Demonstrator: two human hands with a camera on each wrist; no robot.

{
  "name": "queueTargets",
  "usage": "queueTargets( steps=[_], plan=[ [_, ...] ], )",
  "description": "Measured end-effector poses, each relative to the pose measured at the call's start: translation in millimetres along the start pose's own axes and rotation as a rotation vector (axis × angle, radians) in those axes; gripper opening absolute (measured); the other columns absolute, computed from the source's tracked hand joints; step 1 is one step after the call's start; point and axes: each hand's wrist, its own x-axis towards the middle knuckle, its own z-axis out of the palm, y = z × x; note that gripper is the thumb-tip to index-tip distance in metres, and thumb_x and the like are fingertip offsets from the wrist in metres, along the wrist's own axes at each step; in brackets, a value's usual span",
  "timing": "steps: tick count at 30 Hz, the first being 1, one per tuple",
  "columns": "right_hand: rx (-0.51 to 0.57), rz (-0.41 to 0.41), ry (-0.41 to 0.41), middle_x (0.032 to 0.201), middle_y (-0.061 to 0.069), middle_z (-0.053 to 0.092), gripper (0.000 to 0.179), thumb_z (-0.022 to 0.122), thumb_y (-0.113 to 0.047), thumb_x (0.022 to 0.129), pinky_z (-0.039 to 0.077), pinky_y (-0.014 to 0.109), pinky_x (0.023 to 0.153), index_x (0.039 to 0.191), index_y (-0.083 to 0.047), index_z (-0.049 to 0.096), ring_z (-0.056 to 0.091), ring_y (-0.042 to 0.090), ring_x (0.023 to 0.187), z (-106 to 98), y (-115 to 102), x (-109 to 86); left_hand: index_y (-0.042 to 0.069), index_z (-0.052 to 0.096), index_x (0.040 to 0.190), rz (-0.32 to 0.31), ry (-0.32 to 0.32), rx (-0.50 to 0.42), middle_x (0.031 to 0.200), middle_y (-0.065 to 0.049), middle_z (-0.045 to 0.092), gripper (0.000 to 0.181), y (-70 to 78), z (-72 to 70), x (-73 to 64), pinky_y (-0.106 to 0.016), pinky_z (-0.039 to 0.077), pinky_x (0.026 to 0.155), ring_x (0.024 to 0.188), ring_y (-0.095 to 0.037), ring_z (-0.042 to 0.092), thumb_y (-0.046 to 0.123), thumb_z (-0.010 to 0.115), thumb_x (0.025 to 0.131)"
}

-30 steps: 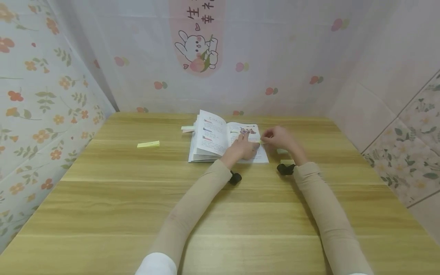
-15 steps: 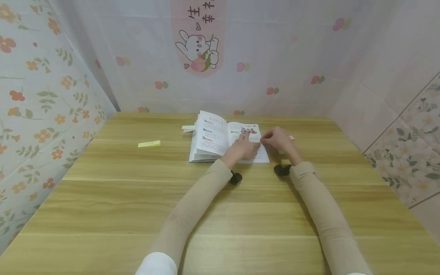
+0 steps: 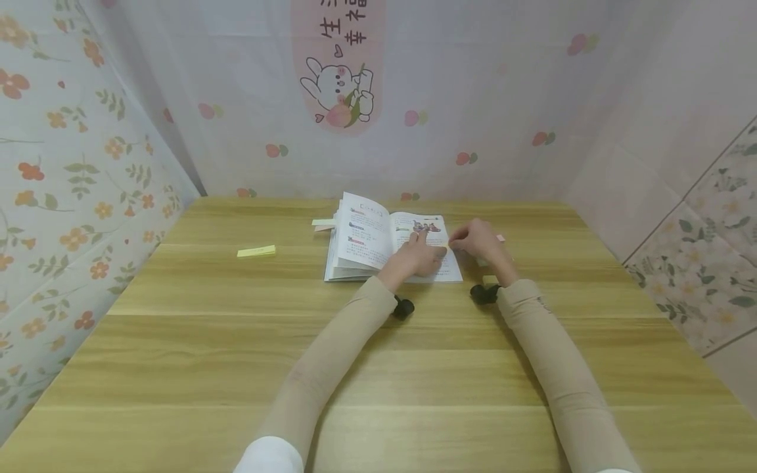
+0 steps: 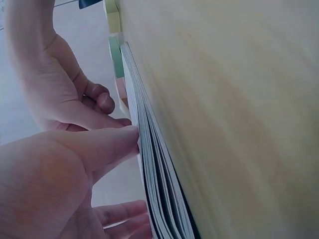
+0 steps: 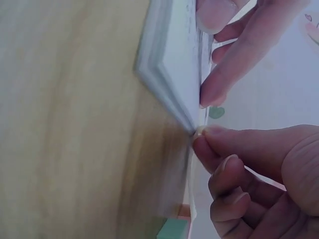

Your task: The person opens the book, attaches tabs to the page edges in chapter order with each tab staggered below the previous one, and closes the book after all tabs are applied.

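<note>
An open book (image 3: 365,240) lies on the table, its left-hand pages raised a little. My left hand (image 3: 416,257) rests on the right-hand page with extended fingers, the thumb near the outer edge. At that edge, my right hand (image 3: 480,242) pinches a small sticky tab between thumb and forefinger; the fingertips mostly hide it. An orange-yellow bit shows on the page between the hands in the head view. In the right wrist view, the right thumb and forefinger (image 5: 239,147) meet at the page edge, just below a left finger (image 5: 234,69).
Sticky tabs (image 3: 323,223) stick out from the book's left side. A yellow sticky-note strip (image 3: 256,251) lies farther left on the table (image 3: 378,407). Near the right wrist lie a yellow pad (image 3: 490,280) and a pink one (image 3: 501,238); a green pad (image 5: 173,228) shows too.
My right hand has shifted slightly left and closer to the page edge, still pinching. The left hand stays on the page. The pink pad has come into sight beside the right hand.
</note>
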Motion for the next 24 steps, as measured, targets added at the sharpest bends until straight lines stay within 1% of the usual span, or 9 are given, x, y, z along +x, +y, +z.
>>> queueTargets(
  steps=[5,7,11,13,15,17,20,24],
  plan=[
    [-0.021,-0.004,-0.012,0.102,0.019,0.074,0.017,0.07,-0.01,0.092,0.049,0.043,0.08,0.101,0.003,0.077,0.062,0.034,0.094,1.4,-4.9,0.9,0.028,0.044,0.154,0.015,0.002,0.007,0.165,-0.023,0.011,0.048,-4.9,-1.7,-2.7,-0.054,0.024,0.119,0.151,-0.041,0.012,0.031,0.048,0.106],
    [-0.019,0.001,-0.017,0.104,0.02,0.074,0.018,0.069,-0.011,0.093,0.05,0.043,0.08,0.103,0.003,0.076,0.062,0.034,0.095,1.2,-6.8,0.8,0.028,0.045,0.154,0.022,0.015,0.022,0.165,-0.023,0.013,0.049,-6.8,-2.4,-2.8,-0.053,0.026,0.119,0.15,-0.041,0.015,0.031,0.048,0.106],
    [0.005,0.008,-0.011,0.108,0.021,0.072,0.021,0.067,-0.012,0.096,0.051,0.043,0.082,0.107,0.004,0.074,0.064,0.033,0.096,-1.7,-9.8,0.4,0.028,0.044,0.155,0.034,0.067,0.034,0.165,-0.02,0.017,0.049,-9.5,-6.3,-3.7,-0.052,0.027,0.119,0.15,-0.041,0.018,0.031,0.047,0.106],
    [0.019,0.012,-0.004,0.11,0.022,0.072,0.022,0.065,-0.013,0.097,0.052,0.042,0.08,0.11,0.004,0.073,0.064,0.033,0.094,-3.9,-11.3,0.1,0.027,0.042,0.155,0.039,0.089,0.034,0.165,-0.019,0.019,0.048,-10.2,-9.6,-5.4,-0.052,0.027,0.118,0.15,-0.04,0.019,0.032,0.045,0.107],
    [0.02,0.006,0.012,0.11,0.023,0.071,0.024,0.063,-0.015,0.099,0.053,0.042,0.078,0.112,0.003,0.072,0.065,0.032,0.092,-5.9,-12.6,0.1,0.026,0.042,0.156,0.054,0.113,0.038,0.164,-0.018,0.023,0.048,-10.5,-13.2,-7.9,-0.05,0.03,0.118,0.149,-0.038,0.022,0.033,0.044,0.108],
    [0.018,-0.011,0.034,0.11,0.023,0.071,0.026,0.061,-0.016,0.099,0.054,0.043,0.077,0.114,0.003,0.071,0.067,0.034,0.092,-7.6,-14.2,-0.3,0.025,0.041,0.156,0.068,0.132,0.047,0.161,-0.018,0.029,0.049,-10.8,-16.5,-10.6,-0.049,0.033,0.115,0.145,-0.036,0.029,0.033,0.045,0.108],
    [0.026,-0.05,0.066,0.112,0.025,0.07,0.029,0.059,-0.017,0.1,0.055,0.049,0.081,0.119,0.004,0.069,0.067,0.038,0.097,-9.7,-17.7,-2.1,0.024,0.041,0.156,0.078,0.156,0.066,0.155,-0.02,0.036,0.05,-11.6,-20.6,-15.7,-0.047,0.039,0.111,0.138,-0.034,0.037,0.031,0.048,0.107],
    [0.049,-0.086,0.071,0.118,0.027,0.067,0.034,0.058,-0.017,0.101,0.053,0.055,0.089,0.127,0.005,0.064,0.065,0.043,0.106,-12.2,-24.8,-6.7,0.023,0.039,0.157,0.069,0.184,0.077,0.153,-0.021,0.038,0.052,-14.1,-23.9,-23.2,-0.046,0.043,0.108,0.134,-0.034,0.041,0.03,0.05,0.106]
  ],
)
